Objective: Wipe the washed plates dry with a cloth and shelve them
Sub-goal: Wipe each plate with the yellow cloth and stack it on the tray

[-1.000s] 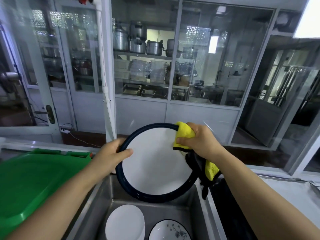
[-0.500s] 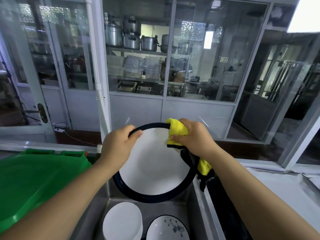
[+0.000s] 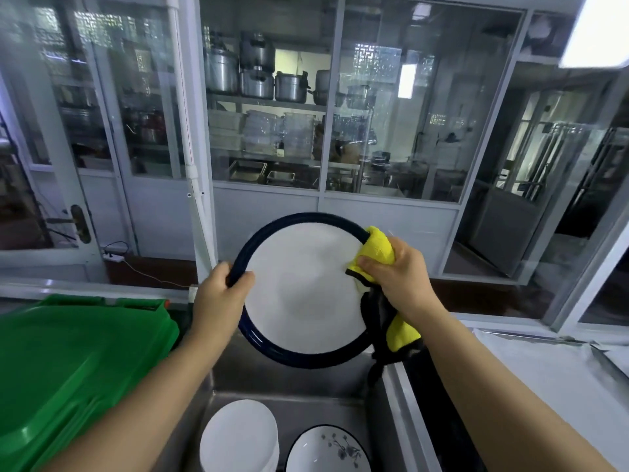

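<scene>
A large white plate with a dark blue rim (image 3: 303,291) stands almost upright above the steel sink (image 3: 299,383), facing me. My left hand (image 3: 219,294) grips its left rim, thumb on the front. My right hand (image 3: 400,275) grips a yellow cloth with black edging (image 3: 376,248) and presses it over the plate's upper right rim; the rest of the cloth hangs down behind my wrist. Down in the sink lie a stack of white plates (image 3: 238,436) and a white dish with a dark flower pattern (image 3: 328,449).
A green plastic bin lid (image 3: 71,366) fills the lower left beside the sink. A pale counter (image 3: 548,376) runs along the right. Behind the sink a glazed partition (image 3: 326,107) shows shelves of metal pots and containers. A white pipe (image 3: 194,172) rises just left of the plate.
The cloth in my right hand has slid from the plate's top toward its upper right rim. My left hand has moved down the left rim, and the plate has turned with it.
</scene>
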